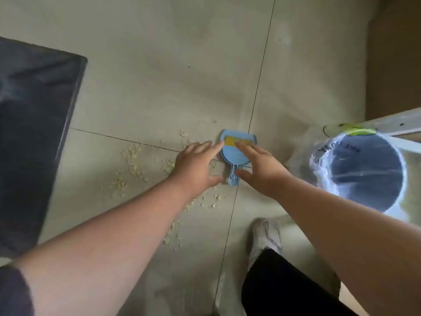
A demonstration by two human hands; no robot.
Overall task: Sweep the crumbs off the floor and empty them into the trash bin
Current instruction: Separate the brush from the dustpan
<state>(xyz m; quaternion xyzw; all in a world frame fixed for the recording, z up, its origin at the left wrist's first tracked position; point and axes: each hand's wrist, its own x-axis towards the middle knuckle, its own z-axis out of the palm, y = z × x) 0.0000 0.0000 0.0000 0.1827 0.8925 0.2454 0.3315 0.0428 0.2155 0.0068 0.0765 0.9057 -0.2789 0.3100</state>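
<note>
We record the floor (159,76) as pale grey-beige tile, crossed by thin dark grout lines. The crumbs (132,160) on it are pale yellow to cream. The dustpan (230,156) is light blue throughout, handle included, and carries a yellow brush strip (230,141) marked with fine vertical ridges. The trash bin (360,172) shows a dark blue-grey interior, lined with a clear glossy bag bearing dark lettering we cannot read. A yellow-green item (357,132) sits at the bin's far rim. We note a dark grey panel (34,133) along the floor's left edge, a white shoe (266,236), a black trouser leg (284,286), and a brown surface (396,53) at the far right corner.
</note>
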